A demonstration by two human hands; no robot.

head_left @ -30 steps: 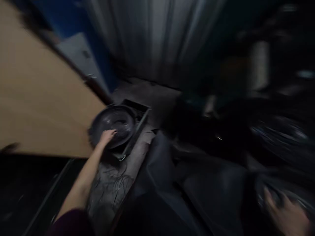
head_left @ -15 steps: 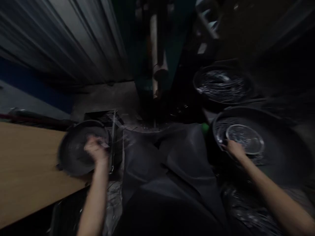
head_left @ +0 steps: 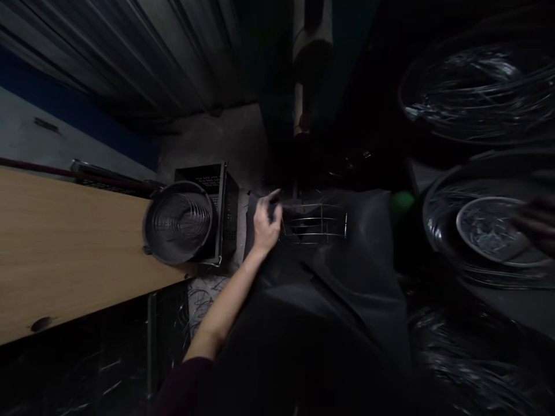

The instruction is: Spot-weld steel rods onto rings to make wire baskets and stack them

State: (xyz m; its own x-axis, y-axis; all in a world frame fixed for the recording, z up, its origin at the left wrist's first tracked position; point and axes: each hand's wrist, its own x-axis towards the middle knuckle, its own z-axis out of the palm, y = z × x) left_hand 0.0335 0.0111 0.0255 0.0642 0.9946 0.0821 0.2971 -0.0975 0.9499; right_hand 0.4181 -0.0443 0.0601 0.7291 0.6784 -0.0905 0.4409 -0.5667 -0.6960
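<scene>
A wire frame (head_left: 327, 234) stretched sideways, just right of the nearer left hand (head_left: 265, 226); whether its blurred grip pinched wire was unclear.

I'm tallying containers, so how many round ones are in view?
4: left basin by the crate, upper right basin, the lower basin beneath it, and the pale-rimmed bowl inside that. Darkness may hide more.

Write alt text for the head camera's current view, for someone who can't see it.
In a dim workspace, a left hand is at one end of a thin wire frame over dark fabric. A blurred right hand is by a round bowl of small pieces; at left, a dark basin holds coiled wire.
</scene>
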